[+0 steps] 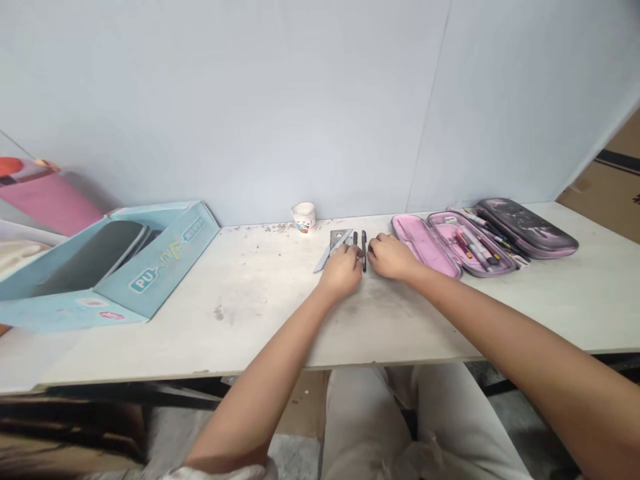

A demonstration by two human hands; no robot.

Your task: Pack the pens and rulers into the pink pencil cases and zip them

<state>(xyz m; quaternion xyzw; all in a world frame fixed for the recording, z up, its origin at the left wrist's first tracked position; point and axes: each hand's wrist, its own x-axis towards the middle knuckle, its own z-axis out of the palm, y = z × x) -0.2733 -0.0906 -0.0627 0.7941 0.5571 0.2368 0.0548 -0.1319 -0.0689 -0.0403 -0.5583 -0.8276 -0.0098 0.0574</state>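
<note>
A clear set square [326, 259] lies on the table, together with a dark grey flat piece [340, 236]. My left hand [342, 271] rests over their near ends with its fingers curled. The tip of a dark pen-like stick [355, 237] pokes out past those fingers; what they grip is hidden. Just to the right, a black pen [364, 251] lies upright in view between my two hands. Beside it my right hand [393, 256] is closed, fingers bent down toward the tabletop, and anything inside it is out of sight.
An open pink pencil case [424, 248] with pens and markers lies at right, next to a closed dark case [530, 230]. A small paper cup [303, 217] stands by the wall, with shavings near it. At left sits a blue box [170, 257] holding a dark case [97, 257].
</note>
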